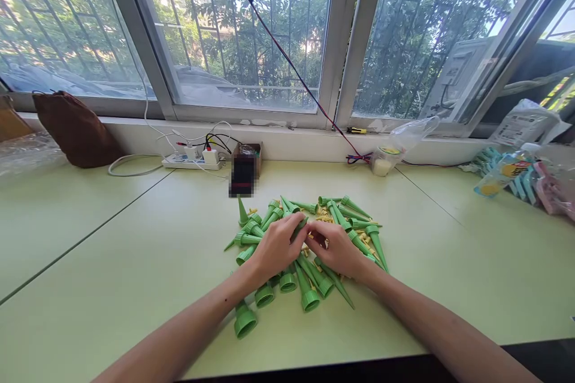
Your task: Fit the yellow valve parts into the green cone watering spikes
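Many green plastic cones [309,296] with ribbed, open collars lie in a loose pile on the pale green table [148,275]. Small yellow pieces [324,214] are scattered among them, mostly at the back and right of the pile. Over the pile's middle, my left hand [279,244] is wrapped round a green cone, part of which shows between thumb and fingers. Touching it or nearly so at the cone's end, my right hand [335,246] has its fingers pinched together; whatever they hold is too small and hidden to name.
A power strip [191,161] with plugs and cables, a small box [251,155] and a dark pixelated object [241,176] stand at the back. A brown bag [76,128] is far left. A plastic-wrapped cup [384,161], a bottle [505,173] and bagged items are right.
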